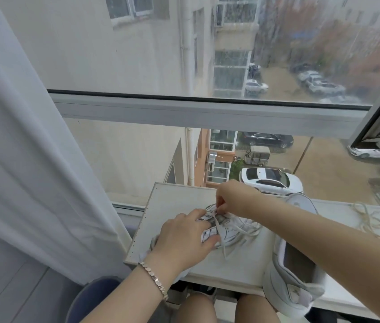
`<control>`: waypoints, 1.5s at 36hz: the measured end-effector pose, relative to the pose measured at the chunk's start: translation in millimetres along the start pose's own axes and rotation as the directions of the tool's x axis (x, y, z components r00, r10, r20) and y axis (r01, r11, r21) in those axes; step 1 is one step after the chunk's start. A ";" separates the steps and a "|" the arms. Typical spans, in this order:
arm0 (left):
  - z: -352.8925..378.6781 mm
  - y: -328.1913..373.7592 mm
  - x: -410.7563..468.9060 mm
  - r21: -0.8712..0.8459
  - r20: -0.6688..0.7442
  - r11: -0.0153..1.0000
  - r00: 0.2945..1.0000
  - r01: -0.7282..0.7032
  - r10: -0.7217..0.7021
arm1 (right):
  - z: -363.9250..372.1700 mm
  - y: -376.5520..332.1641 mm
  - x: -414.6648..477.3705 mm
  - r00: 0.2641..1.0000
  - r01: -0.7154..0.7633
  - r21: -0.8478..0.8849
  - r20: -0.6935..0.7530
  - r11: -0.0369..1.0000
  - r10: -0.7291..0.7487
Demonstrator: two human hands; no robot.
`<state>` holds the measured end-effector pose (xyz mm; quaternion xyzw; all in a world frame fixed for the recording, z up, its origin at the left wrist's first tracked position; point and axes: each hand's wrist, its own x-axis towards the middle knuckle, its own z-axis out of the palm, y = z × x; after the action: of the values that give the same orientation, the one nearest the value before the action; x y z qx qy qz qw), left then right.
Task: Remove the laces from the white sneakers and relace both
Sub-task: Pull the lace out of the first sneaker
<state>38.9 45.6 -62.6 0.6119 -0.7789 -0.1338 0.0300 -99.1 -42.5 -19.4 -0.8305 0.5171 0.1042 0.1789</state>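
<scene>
Board [179,197] by window: sneaker [233,231] gripped by left hand [184,238]; lace [221,243] pinched by right hand [235,199]. Step, likely: working lace at eyelets. Next: steady pull.

One pale board [175,201] at window: white sneaker [233,231], centre; second white sneaker [294,276], near right edge. Adjoining white ledge [338,207], right: loose lace [371,220].

White curtain [21,159] at left, window frame [184,113] ahead, white car [270,180] outside
</scene>
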 end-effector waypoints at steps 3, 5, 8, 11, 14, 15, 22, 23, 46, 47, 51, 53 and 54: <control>1.0 -0.7 -0.2 -0.003 -0.024 1.000 1.000 -0.004 0.004 | 2.9 -0.1 -0.3 1.000 0.003 -0.066 -0.006 0.998 -0.003; 1.8 -1.1 -0.5 -0.008 -0.037 1.000 0.999 -0.002 0.002 | 4.3 4.2 -0.8 1.000 0.007 -0.055 -0.028 0.998 -0.008; 3.2 -1.5 -0.3 -0.017 -0.052 1.000 0.999 0.001 -0.002 | -2.2 18.2 -1.1 0.990 -0.055 0.107 -0.125 0.993 0.069; 4.4 -2.0 0.9 -0.026 -0.044 1.000 0.999 0.010 -0.011 | -18.0 46.2 -2.7 0.925 -0.237 0.175 -0.259 0.956 0.277; 5.0 -2.5 1.1 -0.034 -0.022 0.999 1.000 0.008 -0.009 | -29.6 75.6 -14.0 0.797 -0.443 0.015 -0.451 0.896 0.402; 4.7 -2.5 0.9 -0.030 -0.020 1.000 1.000 0.005 -0.006 | -30.6 79.8 -17.1 0.787 -0.489 -0.066 -0.463 0.870 0.408; 4.1 -1.4 0.6 -0.004 -0.027 1.000 0.999 0.017 -0.017 | -5.3 44.7 -8.6 0.989 -0.078 -0.096 -0.134 0.992 0.065; 4.0 -1.4 0.3 -0.001 -0.028 1.000 0.999 0.019 -0.019 | -0.3 36.2 -6.7 0.997 -0.001 0.002 -0.074 1.000 0.001; 4.4 0.7 0.9 -0.026 -0.022 1.000 1.000 0.009 -0.009 | -9.9 59.1 -12.5 0.985 -0.062 0.743 0.154 0.666 -0.081; 4.2 0.7 1.1 -0.025 -0.025 1.000 1.000 0.009 -0.010 | -11.4 56.6 -13.5 0.982 -0.049 0.701 0.166 0.711 -0.095; 3.0 0.9 2.0 -0.008 -0.020 1.000 1.000 0.011 -0.011 | -22.9 34.6 -18.7 0.969 0.121 0.135 0.199 0.983 -0.147; 3.0 1.5 1.5 -0.005 -0.016 1.000 1.000 0.010 -0.010 | -26.5 28.8 -22.8 0.965 0.132 0.035 0.225 0.991 -0.136; 3.0 1.9 0.9 -0.007 -0.015 1.000 1.000 0.007 -0.007 | -26.9 27.8 -25.2 0.962 0.124 0.020 0.243 0.992 -0.125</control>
<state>36.3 45.7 -65.1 0.6156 -0.7760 -0.1319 0.0373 -135.5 -43.9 9.0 -0.8419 0.4381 0.1925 0.2492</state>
